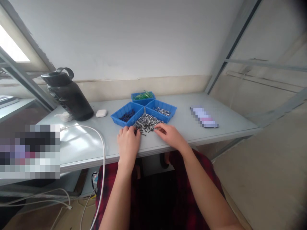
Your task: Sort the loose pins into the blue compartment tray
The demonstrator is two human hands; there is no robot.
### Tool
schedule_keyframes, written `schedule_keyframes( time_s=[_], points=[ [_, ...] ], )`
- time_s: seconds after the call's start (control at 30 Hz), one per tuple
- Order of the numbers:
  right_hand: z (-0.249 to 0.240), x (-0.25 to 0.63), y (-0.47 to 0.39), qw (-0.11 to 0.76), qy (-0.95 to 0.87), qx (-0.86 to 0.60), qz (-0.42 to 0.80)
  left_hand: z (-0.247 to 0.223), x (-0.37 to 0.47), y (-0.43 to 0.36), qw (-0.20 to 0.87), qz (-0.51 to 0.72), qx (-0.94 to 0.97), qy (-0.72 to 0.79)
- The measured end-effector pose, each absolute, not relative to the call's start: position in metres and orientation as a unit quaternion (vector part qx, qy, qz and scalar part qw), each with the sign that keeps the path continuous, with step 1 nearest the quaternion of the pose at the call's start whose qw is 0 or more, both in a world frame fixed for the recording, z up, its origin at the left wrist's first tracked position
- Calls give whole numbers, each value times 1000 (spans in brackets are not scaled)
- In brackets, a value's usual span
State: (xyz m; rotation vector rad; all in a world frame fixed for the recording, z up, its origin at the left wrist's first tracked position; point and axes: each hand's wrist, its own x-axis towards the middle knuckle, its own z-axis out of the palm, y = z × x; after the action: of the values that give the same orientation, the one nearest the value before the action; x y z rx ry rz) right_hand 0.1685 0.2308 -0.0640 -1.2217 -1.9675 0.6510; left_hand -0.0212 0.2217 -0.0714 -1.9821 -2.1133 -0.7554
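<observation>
A loose pile of silver nails and dark screws (147,121) lies on the table in front of the blue bins. At its left edge my left hand (129,140) rests palm down, fingers curled and closed; whatever is under the fingertips is hidden. My right hand (169,135) touches the pile's right edge, thumb and forefinger pinched together on something too small to name. Behind the pile, the left blue bin (115,118) holds dark screws and the right blue bin (173,110) holds silver nails. Farther back, a third blue bin (144,101) contains green pieces.
A large dark bottle (69,95) and a white earbud case (101,113) stand to the left. A phone (205,117) lies on the right. One white cable (104,153) crosses the table's front edge. The wall (144,41) closes off the back.
</observation>
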Motion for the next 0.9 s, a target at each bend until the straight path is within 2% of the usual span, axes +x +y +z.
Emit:
schedule_keyframes(
  time_s=[0.5,0.73,0.9],
  points=[
    [-63,168,231,350,-765,-485,238,-69,-21,219,70,-345,-632,-690],
    [-64,168,231,350,-765,-483,242,-66,-19,222,-22,-446,-627,-639],
    [-64,168,231,352,-758,-489,249,-68,-10,224,-57,-433,-661,-610]
  ],
)
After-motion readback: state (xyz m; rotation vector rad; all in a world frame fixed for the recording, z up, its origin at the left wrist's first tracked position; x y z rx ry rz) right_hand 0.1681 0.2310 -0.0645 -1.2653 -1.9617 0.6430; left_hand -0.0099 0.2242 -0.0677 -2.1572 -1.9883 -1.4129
